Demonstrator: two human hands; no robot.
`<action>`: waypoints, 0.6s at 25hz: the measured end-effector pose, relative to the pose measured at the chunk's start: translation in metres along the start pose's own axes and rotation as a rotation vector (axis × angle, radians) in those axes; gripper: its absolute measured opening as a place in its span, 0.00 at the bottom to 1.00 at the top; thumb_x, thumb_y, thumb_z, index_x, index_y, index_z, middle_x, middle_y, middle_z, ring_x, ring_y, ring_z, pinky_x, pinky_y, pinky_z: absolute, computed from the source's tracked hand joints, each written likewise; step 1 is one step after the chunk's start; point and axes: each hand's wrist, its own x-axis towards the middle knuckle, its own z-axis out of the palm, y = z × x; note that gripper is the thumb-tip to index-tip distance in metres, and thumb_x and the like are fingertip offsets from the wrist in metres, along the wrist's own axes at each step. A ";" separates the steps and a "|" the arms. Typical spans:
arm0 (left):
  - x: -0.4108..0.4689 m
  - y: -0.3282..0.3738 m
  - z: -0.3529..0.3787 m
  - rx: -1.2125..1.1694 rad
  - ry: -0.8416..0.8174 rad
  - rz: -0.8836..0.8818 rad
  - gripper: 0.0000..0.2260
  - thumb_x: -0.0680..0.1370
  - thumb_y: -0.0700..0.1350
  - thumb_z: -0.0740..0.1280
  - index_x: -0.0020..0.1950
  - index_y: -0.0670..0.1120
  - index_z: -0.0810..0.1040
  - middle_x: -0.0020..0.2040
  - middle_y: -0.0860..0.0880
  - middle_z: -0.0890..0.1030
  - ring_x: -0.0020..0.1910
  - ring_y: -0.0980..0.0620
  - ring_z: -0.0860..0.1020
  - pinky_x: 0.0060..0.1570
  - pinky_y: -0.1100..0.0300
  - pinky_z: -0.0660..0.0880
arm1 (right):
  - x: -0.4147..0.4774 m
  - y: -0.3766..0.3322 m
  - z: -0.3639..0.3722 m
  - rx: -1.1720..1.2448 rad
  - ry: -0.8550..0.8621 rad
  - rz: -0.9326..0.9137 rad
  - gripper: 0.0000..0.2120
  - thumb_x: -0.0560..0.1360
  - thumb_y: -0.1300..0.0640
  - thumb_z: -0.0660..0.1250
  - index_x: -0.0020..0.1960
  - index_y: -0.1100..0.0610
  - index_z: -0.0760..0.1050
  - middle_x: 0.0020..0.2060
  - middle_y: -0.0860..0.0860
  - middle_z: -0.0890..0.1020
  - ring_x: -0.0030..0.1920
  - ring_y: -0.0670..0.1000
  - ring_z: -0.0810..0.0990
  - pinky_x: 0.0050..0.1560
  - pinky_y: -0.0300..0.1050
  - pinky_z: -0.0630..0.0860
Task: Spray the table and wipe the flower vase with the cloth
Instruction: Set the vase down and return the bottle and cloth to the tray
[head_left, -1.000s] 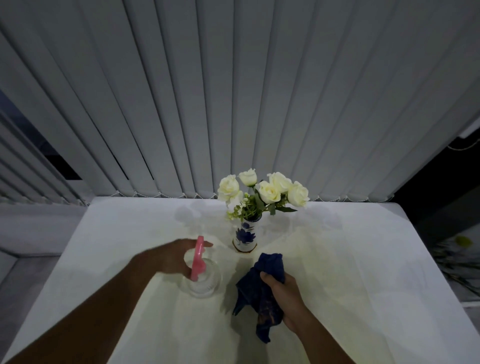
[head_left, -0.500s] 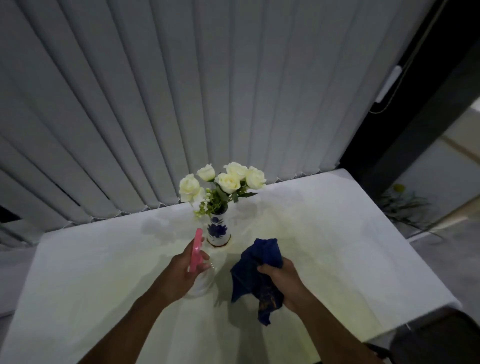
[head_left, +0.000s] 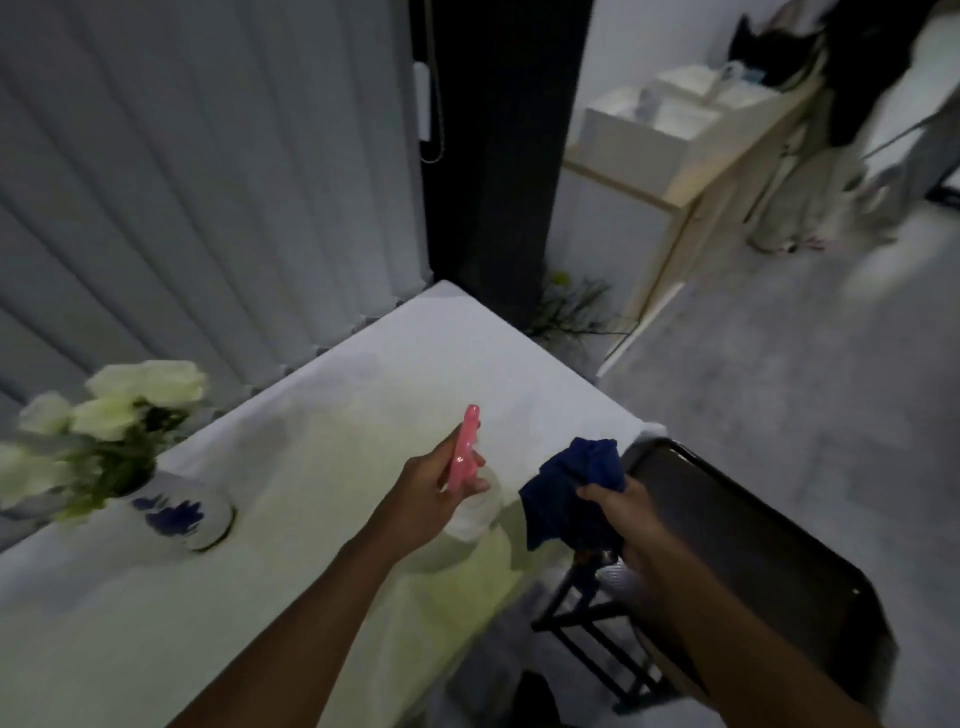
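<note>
My left hand grips a clear spray bottle with a pink trigger head, held above the right part of the white table. My right hand clutches a dark blue cloth over the table's right edge. The white vase with blue flower print holds pale roses and stands on the table at the far left of the view, well apart from both hands.
A black chair stands right of the table, under my right arm. Grey vertical blinds hang behind the table. A dark pillar, a white counter and a person's legs are farther right across the grey floor.
The view has swung right, so the vase slid to the far left. Both hands moved toward the table's right end, still holding bottle and cloth; the chair came into view.
</note>
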 end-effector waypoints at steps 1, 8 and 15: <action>0.016 0.010 0.026 0.002 -0.034 0.015 0.34 0.79 0.33 0.70 0.81 0.54 0.62 0.61 0.48 0.81 0.54 0.62 0.82 0.55 0.71 0.77 | 0.005 0.004 -0.028 0.029 0.051 0.021 0.07 0.75 0.67 0.71 0.53 0.64 0.79 0.39 0.59 0.83 0.37 0.57 0.83 0.33 0.45 0.78; 0.102 0.053 0.212 0.097 -0.280 0.110 0.37 0.78 0.40 0.72 0.79 0.68 0.61 0.59 0.49 0.84 0.59 0.54 0.82 0.62 0.62 0.77 | 0.032 0.060 -0.199 0.195 0.337 0.209 0.09 0.76 0.69 0.68 0.55 0.65 0.75 0.37 0.57 0.79 0.35 0.54 0.78 0.26 0.38 0.76; 0.126 0.039 0.292 0.078 -0.334 0.080 0.40 0.77 0.36 0.72 0.69 0.79 0.64 0.60 0.43 0.84 0.58 0.47 0.83 0.62 0.50 0.81 | 0.046 0.133 -0.244 -0.024 0.554 0.306 0.13 0.75 0.59 0.72 0.57 0.62 0.78 0.47 0.60 0.82 0.44 0.58 0.81 0.36 0.43 0.74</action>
